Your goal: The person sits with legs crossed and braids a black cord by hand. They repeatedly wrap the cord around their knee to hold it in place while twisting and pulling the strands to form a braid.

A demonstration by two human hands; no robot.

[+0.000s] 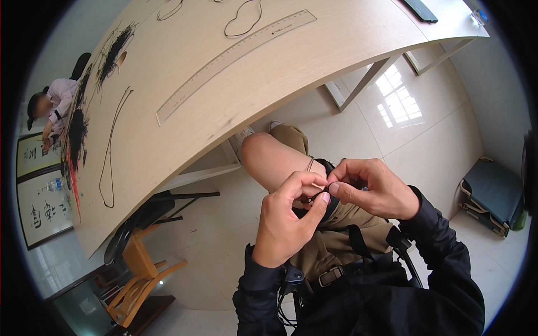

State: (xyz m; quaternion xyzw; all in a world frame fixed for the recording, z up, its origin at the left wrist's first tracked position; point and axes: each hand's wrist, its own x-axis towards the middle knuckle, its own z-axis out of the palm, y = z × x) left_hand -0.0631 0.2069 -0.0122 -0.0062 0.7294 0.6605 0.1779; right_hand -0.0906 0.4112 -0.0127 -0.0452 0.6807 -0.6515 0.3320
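Observation:
Over my lap, my left hand [290, 219] is closed, thumb and forefinger pinching a thin dark cord [310, 163]. Its strands rise above the fingertips, in front of my bare knee [274, 162]. My right hand [374, 190] meets the left, its thumb and fingers also pinched on the cord. The small spot where the fingertips meet is partly hidden, so I cannot make out a knot or a loop there. Behind the fingers, a black band [325, 165] shows by my leg.
On the wooden table [224, 112] lie a clear ruler [235, 59], a looped cord [242, 25], a long dark cord [106, 154], black cord bundles [115, 53] and red strands [73, 182]. A person [59, 95] is at the far left. A wooden chair [137, 274] stands below the table.

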